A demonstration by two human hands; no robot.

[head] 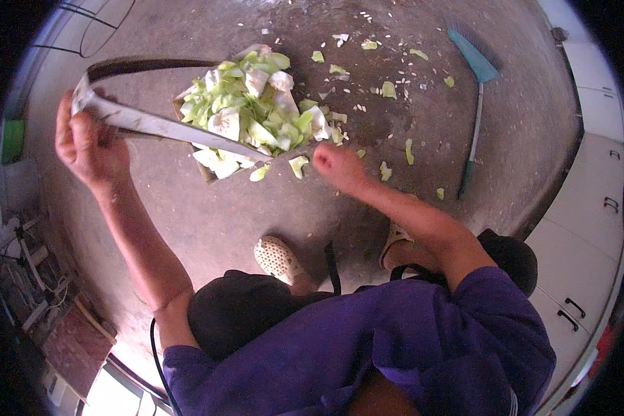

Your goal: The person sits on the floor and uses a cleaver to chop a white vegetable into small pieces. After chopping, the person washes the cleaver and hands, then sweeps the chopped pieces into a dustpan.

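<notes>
My left hand (91, 138) grips the bend of a pale flat strip handle (177, 130), raised above the floor. This handle slants down to a shallow brown-edged pan (206, 174) heaped with green peels and whitish pith (249, 106). Its other strip is dark and runs to the far side of the heap. My right hand (340, 167) is curled into a fist low over the floor, just right of the pan; nothing shows in it. Close to the fist lie a white piece (320, 124) and a green peel (298, 166).
Loose peels (389, 89) and small pale seeds (366, 17) are scattered over the concrete floor (213, 218). A teal broom (473, 57) lies at the right, near white cabinets (577, 208). A wire stand (91, 31) is at the upper left. My shoe (275, 255) is below the pan.
</notes>
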